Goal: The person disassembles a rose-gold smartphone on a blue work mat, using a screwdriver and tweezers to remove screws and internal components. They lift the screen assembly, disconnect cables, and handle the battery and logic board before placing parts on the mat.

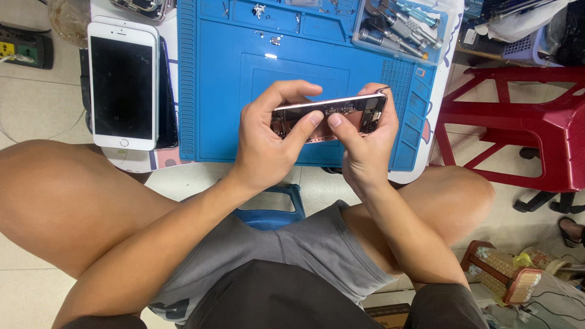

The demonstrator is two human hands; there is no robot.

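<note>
An opened phone body (350, 113), pinkish frame with circuit parts showing inside, is held on edge above the blue repair mat (225, 73). My left hand (268, 137) grips its left end, fingers over the top rim and thumb pressing inside. My right hand (365, 143) holds the right end, thumb meeting the left thumb near the middle of the phone's inside.
A white phone with a dark screen (122, 85) lies on the low table left of the mat, on top of another dark device. A clear tray of screwdrivers (399, 27) sits at the mat's far right. Small screws lie on the mat's top. A red plastic stool (524, 122) stands at right.
</note>
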